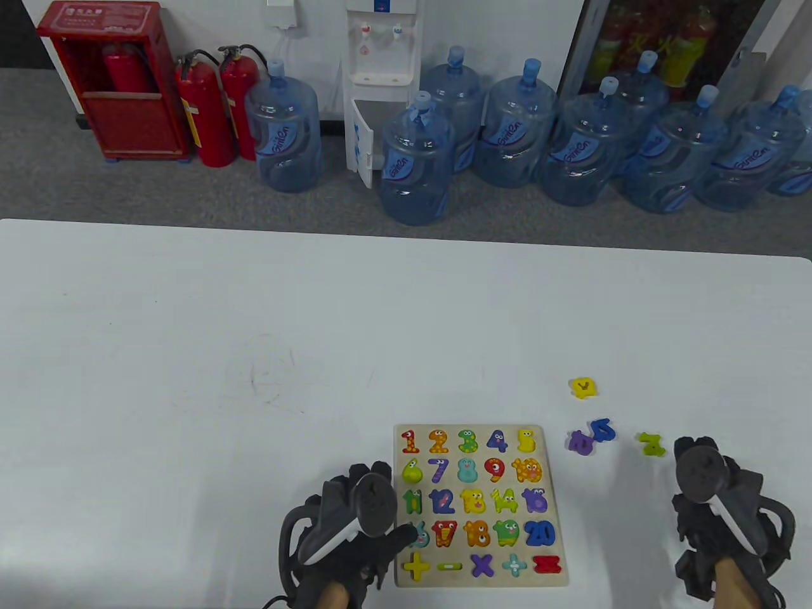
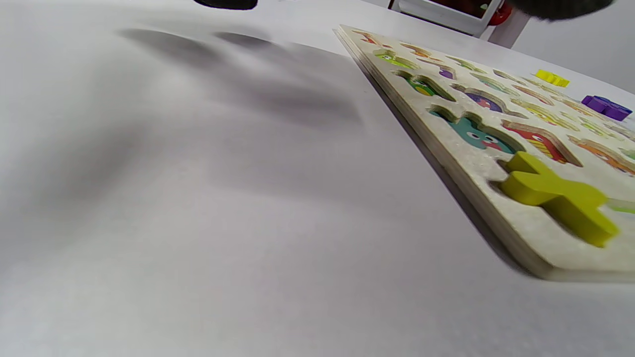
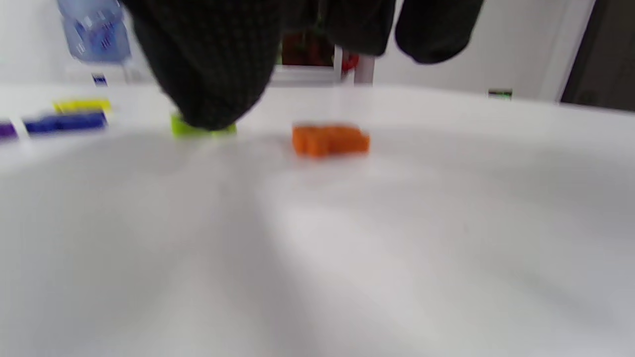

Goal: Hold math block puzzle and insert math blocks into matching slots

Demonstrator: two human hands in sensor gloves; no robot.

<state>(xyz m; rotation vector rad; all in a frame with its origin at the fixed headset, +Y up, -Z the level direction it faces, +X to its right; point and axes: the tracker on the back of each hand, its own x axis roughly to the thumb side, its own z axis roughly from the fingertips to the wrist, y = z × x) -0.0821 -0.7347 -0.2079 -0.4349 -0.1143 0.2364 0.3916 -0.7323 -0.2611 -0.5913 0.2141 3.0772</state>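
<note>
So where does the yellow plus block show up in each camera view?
Table view: yellow plus block, board's bottom-left slot, beside the left hand.
Left wrist view: lower right, standing proud of its slot.
Right wrist view: not in it.
Shared landmark: the blue block.

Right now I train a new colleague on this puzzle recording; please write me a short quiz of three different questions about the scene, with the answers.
1. True or false: the left hand rests at the left edge of the puzzle board.
2. Multiple choice: which loose block lies nearest the right hand? A) the yellow block B) the green block C) the blue block
3. Fill in: in the left wrist view, the piece standing proud of the board at its near corner is the yellow ____ sign.

Key: 1 true; 2 B; 3 plus.
</note>
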